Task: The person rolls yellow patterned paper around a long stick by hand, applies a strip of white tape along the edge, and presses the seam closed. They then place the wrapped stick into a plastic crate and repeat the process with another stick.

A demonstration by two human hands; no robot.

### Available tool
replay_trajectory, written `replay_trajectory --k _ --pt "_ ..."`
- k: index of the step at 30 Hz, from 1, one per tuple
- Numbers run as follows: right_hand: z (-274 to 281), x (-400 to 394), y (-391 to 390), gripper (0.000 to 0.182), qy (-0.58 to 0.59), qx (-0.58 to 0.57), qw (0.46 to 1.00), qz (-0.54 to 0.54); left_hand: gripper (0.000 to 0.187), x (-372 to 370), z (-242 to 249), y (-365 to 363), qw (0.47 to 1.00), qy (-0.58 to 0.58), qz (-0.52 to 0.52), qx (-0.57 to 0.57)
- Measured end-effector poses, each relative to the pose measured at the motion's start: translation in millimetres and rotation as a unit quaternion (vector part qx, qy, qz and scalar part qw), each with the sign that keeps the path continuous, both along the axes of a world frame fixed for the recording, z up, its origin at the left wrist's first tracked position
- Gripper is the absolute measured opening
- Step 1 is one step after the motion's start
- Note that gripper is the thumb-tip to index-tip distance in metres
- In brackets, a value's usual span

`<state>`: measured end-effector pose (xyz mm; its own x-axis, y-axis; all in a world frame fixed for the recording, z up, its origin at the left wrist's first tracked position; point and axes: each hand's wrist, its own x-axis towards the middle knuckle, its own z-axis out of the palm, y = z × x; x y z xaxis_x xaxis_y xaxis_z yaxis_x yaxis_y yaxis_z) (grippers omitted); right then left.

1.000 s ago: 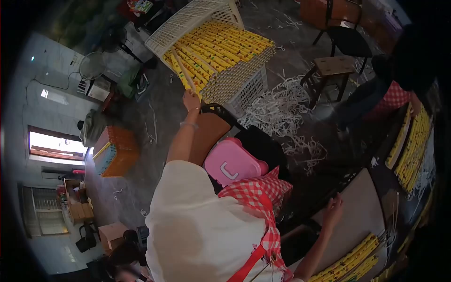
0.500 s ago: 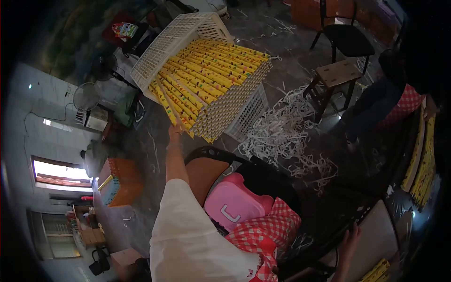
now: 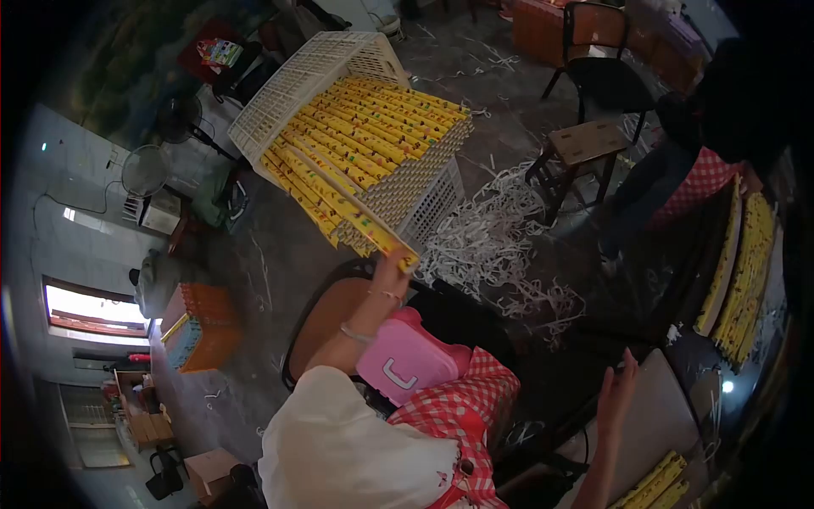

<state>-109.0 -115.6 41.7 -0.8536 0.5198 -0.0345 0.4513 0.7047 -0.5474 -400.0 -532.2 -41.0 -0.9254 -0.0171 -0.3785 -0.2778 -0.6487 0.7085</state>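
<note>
Tubes (image 3: 339,204), long, yellow and printed, are pinched in my left hand (image 3: 392,270): my fingers are curled tight round the near ends of a few of them, and the rest of their length runs up and away along the front edge of the big stack (image 3: 373,140). That stack of the same yellow tubes lies packed in rows, open ends showing, inside a white lattice crate (image 3: 292,85) tipped on its side, which rests on another white crate (image 3: 437,204). My left arm reaches out from a pale sleeve (image 3: 339,441), with thin bangles at the wrist.

My right hand (image 3: 617,392) is low on the other side, fingers straight and loosely spread, holding nothing; it hovers at the edge of a grey board (image 3: 670,424), and I cannot tell whether it touches it. More yellow tubes (image 3: 657,483) lie at the near corner of that board.

Between my arms sit a pink plastic stool (image 3: 407,360) and my red-checked apron (image 3: 462,407). Shredded white paper (image 3: 492,237) litters the dark floor beside the crates, with a small wooden stool (image 3: 585,144) and a black chair (image 3: 606,72) beyond. Another person in a checked apron (image 3: 699,182) stands at the far right beside further rows of tubes (image 3: 746,263).
</note>
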Motion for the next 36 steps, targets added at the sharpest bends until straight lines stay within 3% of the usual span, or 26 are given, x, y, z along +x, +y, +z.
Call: replay_trajectory --k 2,4,7,10,12,13,15,16,21,23,24,26,27,29,31,33,35,36 --pt "34 -12 -12 0.043 0.04 0.022 0.999 0.021 0.022 57 27 87 1.0 0.01 -0.004 -0.004" --pt "81 -24 -37 0.044 0.095 -0.069 0.993 0.016 0.023 113 52 152 0.999 0.001 -0.037 -0.022" --pt "129 -17 -65 0.04 0.191 0.049 0.973 0.121 0.026 188 96 219 0.988 -0.011 -0.133 -0.072" --pt "157 6 -92 0.037 0.24 0.116 0.945 0.188 0.032 243 97 267 0.965 0.032 -0.261 0.011" --pt "181 18 -106 0.054 0.239 0.198 0.939 0.15 0.033 276 100 280 0.926 0.047 -0.37 0.052" --pt "186 26 -106 0.054 0.231 0.22 0.941 0.108 0.033 288 100 282 0.901 0.054 -0.425 0.071" --pt "184 44 -94 0.061 0.117 0.254 0.96 -0.027 0.034 338 104 324 0.842 0.066 -0.526 0.099" --pt "184 59 -84 0.065 0.092 0.313 0.942 -0.075 0.035 370 102 340 0.814 0.071 -0.567 0.109" --pt "194 150 -47 0.059 0.029 0.34 0.9 -0.273 0.036 487 72 348 0.685 0.085 -0.71 0.141" --pt "189 189 -37 0.053 0.006 0.293 0.887 -0.356 0.037 541 60 347 0.633 0.079 -0.755 0.148" --pt "182 210 -34 0.053 0.002 0.286 0.88 -0.379 0.037 602 53 348 0.603 0.073 -0.78 0.149" --pt "165 250 -35 0.046 -0.018 0.379 0.835 -0.397 0.038 609 32 315 0.533 0.049 -0.832 0.145" --pt "158 269 -42 0.043 -0.023 0.365 0.83 -0.421 0.038 614 21 286 0.491 0.03 -0.86 0.139" --pt "139 308 -60 0.041 -0.073 0.369 0.809 -0.452 0.045 587 86 281 0.35 0.283 -0.866 0.218" --pt "99 351 -83 0.035 -0.13 0.414 0.779 -0.453 0.038 601 41 280 0.299 0.595 -0.719 0.199" --pt "52 394 -120 0.033 -0.177 0.381 0.776 -0.47 0.03 572 99 300 -0.086 0.572 -0.815 0.033" --pt "22 423 -152 0.031 -0.211 0.357 0.777 -0.473 0.023 539 102 309 -0.053 0.482 -0.867 0.112" --pt "10 430 -169 0.03 -0.211 0.334 0.784 -0.479 0.021 525 97 316 0.001 0.527 -0.839 0.138"
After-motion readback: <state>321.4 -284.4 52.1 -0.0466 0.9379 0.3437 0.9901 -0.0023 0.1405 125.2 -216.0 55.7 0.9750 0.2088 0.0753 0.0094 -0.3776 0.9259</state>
